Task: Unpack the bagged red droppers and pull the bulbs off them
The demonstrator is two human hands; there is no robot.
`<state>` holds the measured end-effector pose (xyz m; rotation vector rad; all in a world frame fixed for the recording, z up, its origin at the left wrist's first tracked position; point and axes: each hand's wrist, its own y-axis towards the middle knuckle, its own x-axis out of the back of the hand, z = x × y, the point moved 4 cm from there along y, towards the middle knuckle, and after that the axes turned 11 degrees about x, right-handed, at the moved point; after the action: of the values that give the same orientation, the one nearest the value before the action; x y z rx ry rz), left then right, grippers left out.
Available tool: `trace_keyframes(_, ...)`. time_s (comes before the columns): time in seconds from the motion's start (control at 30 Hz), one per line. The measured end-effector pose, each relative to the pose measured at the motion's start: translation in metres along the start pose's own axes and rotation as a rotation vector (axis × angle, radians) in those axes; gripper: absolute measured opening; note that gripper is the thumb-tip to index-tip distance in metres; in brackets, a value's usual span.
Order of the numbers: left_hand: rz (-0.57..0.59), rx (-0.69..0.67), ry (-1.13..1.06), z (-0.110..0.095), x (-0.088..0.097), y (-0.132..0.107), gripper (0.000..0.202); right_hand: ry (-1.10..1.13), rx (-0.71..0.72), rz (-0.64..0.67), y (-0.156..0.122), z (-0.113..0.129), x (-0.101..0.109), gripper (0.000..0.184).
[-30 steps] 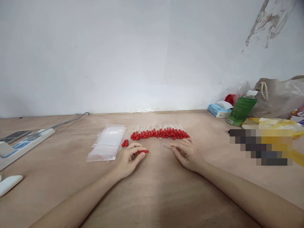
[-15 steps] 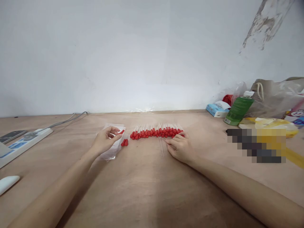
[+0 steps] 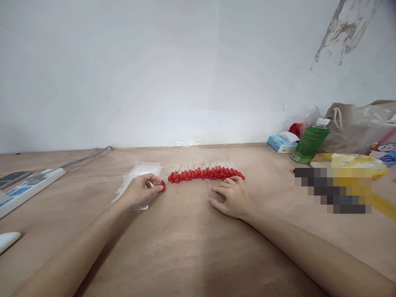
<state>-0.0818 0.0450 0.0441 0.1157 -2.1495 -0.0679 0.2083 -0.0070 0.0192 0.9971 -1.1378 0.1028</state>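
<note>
My left hand (image 3: 142, 190) has thumb and forefinger closed at a red rubber bulb (image 3: 163, 185) on the wooden table; the fingertips partly hide the red there. Beneath that hand lie clear plastic bags (image 3: 139, 170). A few thin clear tubes (image 3: 208, 189), glass-like, lie in front of my right hand (image 3: 232, 198). Its thumb and forefinger are apart, their tips resting on or beside these tubes. Beyond both hands stretches a row of droppers (image 3: 198, 173), red bulbs toward me and pale stems toward the wall; my right fingers come close to its right end.
At left are a power strip (image 3: 34, 185) with a grey cable, a phone (image 3: 14, 179) and a white object (image 3: 9, 241). A tissue pack (image 3: 281, 142), green bottle (image 3: 311, 142), yellow-edged plastic bag (image 3: 352, 163) and a blurred-out patch (image 3: 334, 192) occupy the right.
My left hand has come down with a red bulb to the loose bulbs on the table. My right thumb and forefinger have spread apart and shifted toward me over the clear tubes.
</note>
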Motion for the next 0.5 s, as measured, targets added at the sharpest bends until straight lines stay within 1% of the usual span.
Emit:
trace_keyframes(0.1, -0.079, -0.03, 0.043, -0.008, 0.006, -0.003, 0.031, -0.002, 0.012, 0.026, 0.0, 0.001, -0.001, 0.034)
trace_keyframes(0.17, -0.124, -0.098, 0.06, -0.018, 0.008, -0.004, 0.031, 0.0, 0.018, 0.038, 0.0, 0.002, -0.002, 0.038)
trace_keyframes(0.27, -0.122, -0.238, 0.114, -0.036, 0.002, -0.001, 0.033, 0.024, 0.029, 0.049, -0.001, 0.001, -0.002, 0.044)
trace_keyframes(0.33, -0.112, -0.303, 0.166, -0.045, -0.005, 0.006, 0.035, 0.054, 0.033, 0.059, -0.002, 0.0, -0.001, 0.047)
trace_keyframes(0.4, -0.108, -0.311, 0.221, -0.05, -0.012, 0.015, 0.036, 0.088, 0.04, 0.075, -0.005, -0.001, 0.002, 0.05)
trace_keyframes(0.5, -0.092, -0.252, 0.289, -0.053, -0.02, 0.026, 0.036, 0.124, 0.051, 0.109, -0.007, -0.003, 0.005, 0.052)
